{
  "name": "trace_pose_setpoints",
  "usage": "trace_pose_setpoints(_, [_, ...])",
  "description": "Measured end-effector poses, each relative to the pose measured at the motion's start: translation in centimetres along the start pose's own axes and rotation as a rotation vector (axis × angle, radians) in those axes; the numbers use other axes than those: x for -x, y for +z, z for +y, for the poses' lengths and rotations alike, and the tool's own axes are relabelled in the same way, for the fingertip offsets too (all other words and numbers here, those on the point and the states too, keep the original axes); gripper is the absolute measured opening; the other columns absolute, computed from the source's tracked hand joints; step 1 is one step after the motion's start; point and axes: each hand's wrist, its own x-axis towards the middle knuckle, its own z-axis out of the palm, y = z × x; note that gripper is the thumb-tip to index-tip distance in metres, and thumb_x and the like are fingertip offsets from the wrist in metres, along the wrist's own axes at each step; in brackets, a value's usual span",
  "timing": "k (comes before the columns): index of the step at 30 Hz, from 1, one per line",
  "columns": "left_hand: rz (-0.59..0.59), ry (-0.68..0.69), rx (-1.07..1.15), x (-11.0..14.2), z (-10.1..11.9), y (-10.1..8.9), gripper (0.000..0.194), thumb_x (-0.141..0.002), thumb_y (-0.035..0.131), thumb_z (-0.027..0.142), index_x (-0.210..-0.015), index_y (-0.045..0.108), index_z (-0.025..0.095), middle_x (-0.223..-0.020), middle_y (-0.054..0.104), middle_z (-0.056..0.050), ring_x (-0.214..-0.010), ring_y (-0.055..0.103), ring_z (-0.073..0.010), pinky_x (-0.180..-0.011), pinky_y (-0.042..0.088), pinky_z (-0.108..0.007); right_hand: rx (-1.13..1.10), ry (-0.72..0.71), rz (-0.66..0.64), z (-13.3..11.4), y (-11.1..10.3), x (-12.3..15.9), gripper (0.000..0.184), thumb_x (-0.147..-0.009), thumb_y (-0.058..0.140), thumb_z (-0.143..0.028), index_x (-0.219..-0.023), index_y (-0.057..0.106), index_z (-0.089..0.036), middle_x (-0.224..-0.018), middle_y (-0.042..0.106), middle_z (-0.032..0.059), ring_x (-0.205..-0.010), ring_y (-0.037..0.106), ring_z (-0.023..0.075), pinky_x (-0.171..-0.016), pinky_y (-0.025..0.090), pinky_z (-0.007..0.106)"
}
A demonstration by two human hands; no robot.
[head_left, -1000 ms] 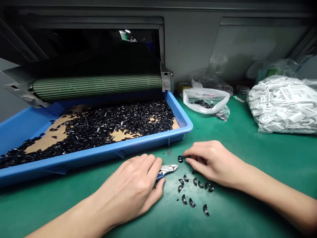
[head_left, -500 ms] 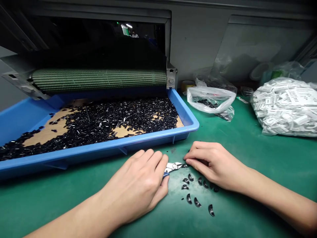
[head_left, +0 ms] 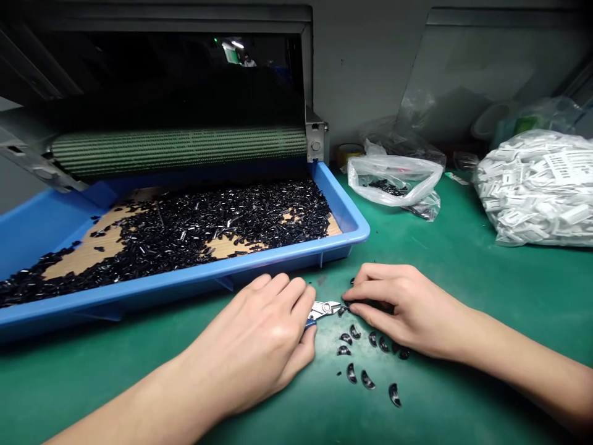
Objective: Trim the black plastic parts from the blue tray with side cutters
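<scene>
My left hand (head_left: 273, 340) is wrapped round the blue handles of a pair of cutting pliers (head_left: 327, 308), whose jaws point right. At the jaw tips, the thumb and fingers of my right hand (head_left: 393, 303) pinch a small black plastic part (head_left: 345, 304), mostly hidden by the fingers. Several black half-moon pieces (head_left: 367, 379) lie scattered on the green tabletop below the jaws and beside my right hand. Some of them are partly covered by that hand.
A blue tray (head_left: 296, 252) full of small black parts stands at the left, under a green conveyor belt (head_left: 185, 148). Behind my right hand lie an open plastic bag (head_left: 396, 196) with black parts and a large bag of white parts (head_left: 542, 191). A yellow tape roll (head_left: 349, 154) sits behind.
The view has shifted slightly. The plier jaws and the fingertips of my right hand have moved a little relative to each other; both hands keep their grip.
</scene>
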Motion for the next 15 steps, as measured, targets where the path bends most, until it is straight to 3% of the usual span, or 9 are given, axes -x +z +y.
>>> trace_pose_setpoints(5, [-0.024,0.045,0.025,-0.20,-0.11,-0.27,0.038,-0.106,0.037,0.028,-0.132,0.061,0.014,-0.116,0.066,-0.011,-0.106,0.062,-0.0329,-0.083,0.049,-0.050,0.019,-0.001,0.012,0.02,0.08,-0.08,0.023,-0.103,0.059,-0.021,-0.114,0.079,-0.018,-0.095,0.068,0.0063,-0.082,0.063,0.0182,-0.075,0.049,0.031])
trace_pose_setpoints(15, [-0.037,-0.010,0.007,-0.78,0.25,-0.18,0.035,-0.106,0.039,0.029,-0.127,0.061,0.012,-0.110,0.064,-0.010,-0.100,0.058,-0.0301,-0.087,0.046,-0.049,0.033,-0.007,0.031,0.11,0.32,-0.04,0.023,-0.103,0.058,-0.020,-0.112,0.079,-0.017,-0.093,0.067,0.0054,-0.081,0.063,0.0178,-0.074,0.048,0.031])
